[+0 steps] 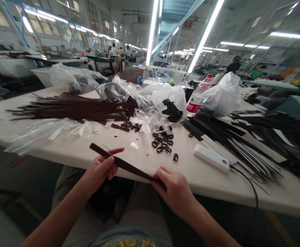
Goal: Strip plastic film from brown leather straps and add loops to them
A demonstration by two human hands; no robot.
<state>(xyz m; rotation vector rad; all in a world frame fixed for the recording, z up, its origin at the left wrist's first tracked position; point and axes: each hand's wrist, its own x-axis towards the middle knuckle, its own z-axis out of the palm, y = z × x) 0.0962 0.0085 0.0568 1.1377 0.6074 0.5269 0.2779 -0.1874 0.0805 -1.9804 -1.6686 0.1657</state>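
Note:
A dark brown strap stretches between my two hands, just over the table's front edge. My left hand pinches it near one end between thumb and fingers, with the index finger pointing out to the right. At the lower, right-hand end, my right hand is closed round the strap, hiding its tip. Several small black loops lie loose on the table beyond my right hand. Farther back, small dark brown loops form a little heap beside a pile of long brown straps.
A white device with a black cable lies at right, beside piled black straps. Behind stand a red-capped plastic bottle and a white plastic bag. Clear plastic wrapping covers the table's left part. People work far off.

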